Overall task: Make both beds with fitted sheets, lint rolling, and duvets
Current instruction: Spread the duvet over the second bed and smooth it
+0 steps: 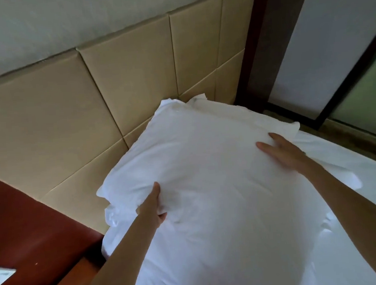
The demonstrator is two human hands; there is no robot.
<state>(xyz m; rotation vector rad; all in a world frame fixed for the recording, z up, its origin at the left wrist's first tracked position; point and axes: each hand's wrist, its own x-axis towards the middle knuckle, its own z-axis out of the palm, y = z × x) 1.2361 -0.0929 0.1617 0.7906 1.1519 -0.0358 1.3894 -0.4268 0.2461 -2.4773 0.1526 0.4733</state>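
The white pillow [207, 163] lies at the head of the bed [368, 185], one side along the padded headboard [66, 118] and a corner pointing toward the wall. I cannot tell its long axis. The left hand [152, 204] pinches its left edge, thumb on top. The right hand [283, 152] rests flat on it, fingers straight. The hands are well apart.

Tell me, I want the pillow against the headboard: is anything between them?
Nothing visible does. The pillow, gripped by the left hand and pressed by the right hand, has its far edge by the headboard; only white fabric corners show there.
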